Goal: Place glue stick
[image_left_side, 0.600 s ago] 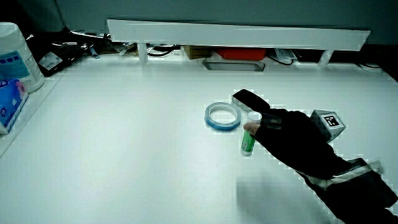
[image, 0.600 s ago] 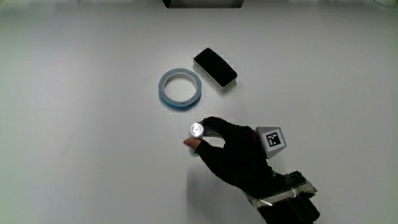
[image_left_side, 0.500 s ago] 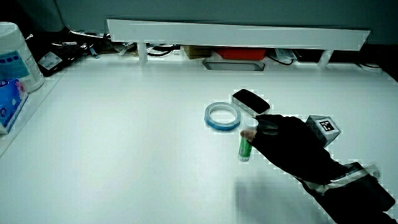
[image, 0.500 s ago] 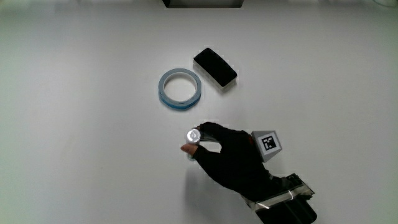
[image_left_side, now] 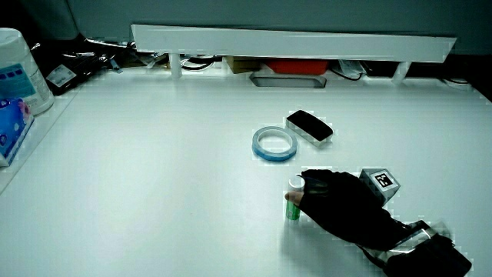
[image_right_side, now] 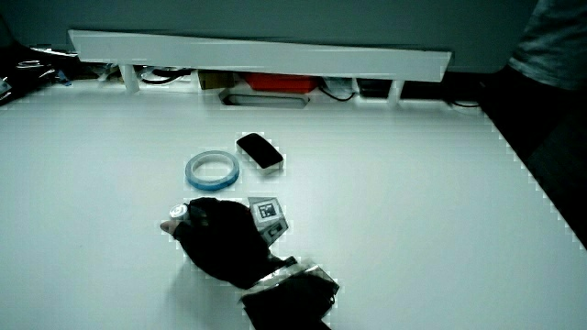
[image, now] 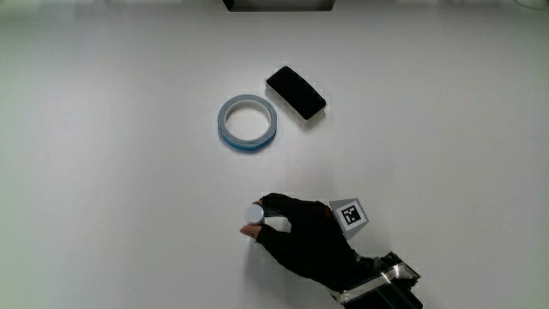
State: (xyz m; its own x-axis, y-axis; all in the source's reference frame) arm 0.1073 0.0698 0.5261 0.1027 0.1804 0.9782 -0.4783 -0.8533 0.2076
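The glue stick (image: 254,215) (image_left_side: 294,201) (image_right_side: 178,214) stands upright, green-bodied with a white cap, in the grip of the black-gloved hand (image: 302,240) (image_left_side: 338,209) (image_right_side: 220,238). Its base sits at or just above the white table (image: 111,197), nearer to the person than the tape ring. The hand's fingers curl around the stick's upper part. In a side view the green body shows below the fingertips. The patterned cube (image: 346,214) rides on the back of the hand.
A blue-and-white tape ring (image: 248,123) (image_left_side: 274,144) (image_right_side: 212,169) lies flat, with a black rectangular case (image: 296,93) (image_left_side: 310,125) (image_right_side: 260,150) close beside it. A low white partition (image_left_side: 292,40) runs along the table's edge farthest from the person. A white canister (image_left_side: 19,69) stands at a table corner.
The hand has carried the glue stick toward the person, away from the tape ring, and lowered it to the table surface.
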